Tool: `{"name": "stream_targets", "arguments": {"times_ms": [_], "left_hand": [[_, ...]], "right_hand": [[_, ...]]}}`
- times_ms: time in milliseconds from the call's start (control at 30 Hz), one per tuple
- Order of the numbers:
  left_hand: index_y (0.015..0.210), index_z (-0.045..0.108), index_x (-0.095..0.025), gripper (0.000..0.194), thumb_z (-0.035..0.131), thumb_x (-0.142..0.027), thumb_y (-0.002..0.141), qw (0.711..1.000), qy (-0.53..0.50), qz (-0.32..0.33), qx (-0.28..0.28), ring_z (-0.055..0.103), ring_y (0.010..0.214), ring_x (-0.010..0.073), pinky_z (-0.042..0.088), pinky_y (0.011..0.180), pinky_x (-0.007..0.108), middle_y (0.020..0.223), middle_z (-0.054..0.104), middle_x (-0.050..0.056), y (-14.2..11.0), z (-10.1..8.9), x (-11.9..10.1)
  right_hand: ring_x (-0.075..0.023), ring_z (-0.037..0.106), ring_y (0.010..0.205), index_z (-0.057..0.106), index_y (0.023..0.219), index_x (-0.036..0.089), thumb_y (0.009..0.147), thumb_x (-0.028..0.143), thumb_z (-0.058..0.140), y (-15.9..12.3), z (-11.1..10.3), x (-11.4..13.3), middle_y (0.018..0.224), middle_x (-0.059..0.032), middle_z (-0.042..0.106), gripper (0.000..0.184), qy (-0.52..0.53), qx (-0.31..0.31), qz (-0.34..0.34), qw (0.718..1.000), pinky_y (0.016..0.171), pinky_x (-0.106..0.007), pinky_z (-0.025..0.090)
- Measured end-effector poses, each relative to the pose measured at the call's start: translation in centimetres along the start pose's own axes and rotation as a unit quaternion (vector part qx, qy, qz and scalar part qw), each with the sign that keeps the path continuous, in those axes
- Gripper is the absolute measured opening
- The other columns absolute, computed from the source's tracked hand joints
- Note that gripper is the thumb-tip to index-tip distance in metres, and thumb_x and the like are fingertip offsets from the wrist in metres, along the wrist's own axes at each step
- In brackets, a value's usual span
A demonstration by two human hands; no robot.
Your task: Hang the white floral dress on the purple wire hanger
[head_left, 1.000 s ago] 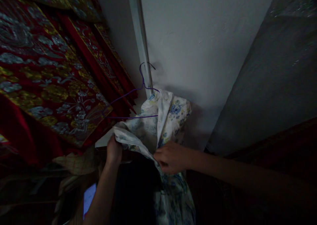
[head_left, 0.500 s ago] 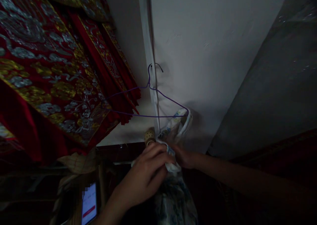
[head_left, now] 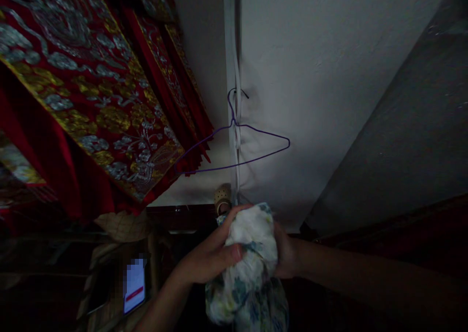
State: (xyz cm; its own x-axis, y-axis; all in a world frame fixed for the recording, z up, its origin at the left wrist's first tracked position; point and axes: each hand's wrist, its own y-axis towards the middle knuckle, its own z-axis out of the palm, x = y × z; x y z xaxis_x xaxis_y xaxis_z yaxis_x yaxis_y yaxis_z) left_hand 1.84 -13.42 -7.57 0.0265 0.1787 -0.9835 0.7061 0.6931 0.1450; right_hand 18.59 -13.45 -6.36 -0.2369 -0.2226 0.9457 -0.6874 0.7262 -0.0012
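A white garment with blue and yellow flowers [head_left: 248, 254] is bunched between my two hands in the lower middle of the view. My left hand [head_left: 208, 259] wraps its fingers round the garment's left side. My right hand [head_left: 287, 254] presses against its right side, mostly hidden behind the cloth. Above them a thin purple wire hanger [head_left: 234, 146] hangs bare from a hook on the pale wall, apart from the garment.
Red cloth with gold and silver embroidery [head_left: 91, 88] hangs at the upper left. A lit phone screen [head_left: 134, 285] glows at the lower left. A grey dark surface [head_left: 402, 127] slopes down the right. A white strip [head_left: 232, 54] runs down the wall.
The garment has come off the hanger, which now hangs bare. Both hands have gathered the cloth into a bundle below it.
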Motion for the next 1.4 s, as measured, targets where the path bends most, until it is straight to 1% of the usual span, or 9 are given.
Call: {"name": "stream_targets", "arguments": {"times_ms": [133, 233, 300, 467, 567, 700, 933, 1133, 1400], "left_hand": [[0.118, 0.07, -0.017, 0.082, 0.049, -0.086, 0.08, 0.996, 0.033, -0.081, -0.009, 0.067, 0.103, 0.0318, 0.055, 0.088, 0.039, 0.11, 0.075, 0.012, -1.3, -0.9, 2.2], [0.094, 0.074, -0.018, 0.043, 0.059, -0.059, 0.093, 0.98, 0.187, -0.062, -0.034, 0.069, 0.091, 0.0255, 0.053, 0.086, 0.034, 0.096, 0.076, 0.008, -2.0, -1.0, 3.1], [0.089, 0.073, -0.019, 0.026, 0.062, -0.042, 0.094, 0.959, 0.28, -0.03, -0.026, 0.068, 0.09, 0.0244, 0.051, 0.087, 0.033, 0.093, 0.076, 0.007, -2.2, -1.0, 3.4], [0.104, 0.074, -0.022, 0.021, 0.059, -0.034, 0.095, 0.9, 0.41, -0.009, -0.146, 0.07, 0.089, 0.0246, 0.054, 0.082, 0.033, 0.095, 0.075, 0.009, -2.7, -3.5, 4.1], [0.096, 0.075, -0.022, 0.018, 0.064, -0.035, 0.092, 0.837, 0.457, 0.042, -0.297, 0.071, 0.082, 0.024, 0.054, 0.077, 0.031, 0.088, 0.076, 0.007, -3.5, -6.0, 3.5], [0.088, 0.076, -0.022, 0.02, 0.066, -0.04, 0.091, 0.804, 0.49, 0.064, -0.33, 0.071, 0.078, 0.0226, 0.052, 0.074, 0.029, 0.085, 0.077, 0.006, -4.4, -7.9, 1.2], [0.09, 0.076, -0.025, 0.03, 0.05, -0.037, 0.098, 0.836, 0.511, -0.164, -0.118, 0.074, 0.088, 0.0276, 0.052, 0.081, 0.033, 0.09, 0.079, 0.008, -4.3, -8.9, 1.7], [0.097, 0.075, -0.022, 0.037, 0.047, -0.045, 0.099, 0.798, 0.524, 0.012, -0.296, 0.066, 0.119, 0.0288, 0.047, 0.105, 0.037, 0.129, 0.071, 0.013, -1.5, -10.8, -2.6], [0.059, 0.067, -0.025, 0.041, 0.057, -0.052, 0.089, 0.833, 0.506, -0.101, -0.197, 0.061, 0.052, 0.0218, 0.047, 0.057, 0.028, 0.054, 0.063, 0.003, 0.9, -12.0, -1.6]], "right_hand": [[-0.0227, 0.064, 0.065, 0.069, 0.1, 0.017, 0.081, 0.086, 0.016, -0.7, -1.9, 1.4, 0.077, -0.0114, 0.068, 0.089, 0.237, 0.048, 0.067, 0.968, 0.065, -0.037, 0.054], [-0.0147, 0.054, 0.06, 0.063, 0.087, 0.02, 0.071, 0.056, 0.069, -1.9, -5.6, 2.9, 0.073, -0.0023, 0.061, 0.039, 0.071, 0.043, 0.025, 0.996, 0.058, -0.027, 0.046], [-0.0109, 0.044, 0.054, 0.053, 0.068, 0.022, 0.071, 0.029, 0.065, -2.5, -8.5, 3.9, 0.062, 0.0032, 0.05, 0.014, -0.141, -0.009, -0.053, 0.988, 0.054, -0.025, 0.036], [-0.0122, 0.043, 0.057, 0.047, 0.065, 0.023, 0.067, 0.022, 0.056, -1.7, -15.2, 3.4, 0.062, 0.0026, 0.049, 0.009, -0.396, -0.268, -0.209, 0.853, 0.058, -0.028, 0.03], [-0.0146, 0.052, 0.063, 0.06, 0.093, 0.022, 0.072, 0.026, 0.061, 0.7, -17.3, 0.7, 0.071, 0.002, 0.056, 0.022, -0.342, -0.347, -0.193, 0.852, 0.062, -0.027, 0.038], [-0.0202, 0.065, 0.082, 0.067, 0.107, 0.018, 0.083, 0.026, 0.058, 4.8, -17.4, -4.0, 0.08, -0.0028, 0.068, 0.027, -0.245, -0.31, -0.113, 0.911, 0.077, -0.031, 0.05], [-0.0211, 0.064, 0.075, 0.06, 0.061, 0.019, 0.08, 0.018, 0.05, 4.9, -16.8, -8.6, 0.065, -0.0035, 0.066, 0.022, -0.216, -0.354, -0.056, 0.908, 0.072, -0.031, 0.05], [-0.0178, 0.06, 0.065, 0.06, 0.059, 0.018, 0.074, 0.019, 0.058, 2.3, -16.8, -6.5, 0.06, -0.0005, 0.064, 0.015, -0.232, -0.333, -0.033, 0.913, 0.062, -0.026, 0.045], [-0.0202, 0.064, 0.069, 0.064, 0.066, 0.02, 0.074, 0.02, 0.062, 0.8, -15.2, -5.5, 0.066, -0.0023, 0.069, 0.008, -0.254, -0.323, -0.036, 0.911, 0.062, -0.026, 0.042]]}}
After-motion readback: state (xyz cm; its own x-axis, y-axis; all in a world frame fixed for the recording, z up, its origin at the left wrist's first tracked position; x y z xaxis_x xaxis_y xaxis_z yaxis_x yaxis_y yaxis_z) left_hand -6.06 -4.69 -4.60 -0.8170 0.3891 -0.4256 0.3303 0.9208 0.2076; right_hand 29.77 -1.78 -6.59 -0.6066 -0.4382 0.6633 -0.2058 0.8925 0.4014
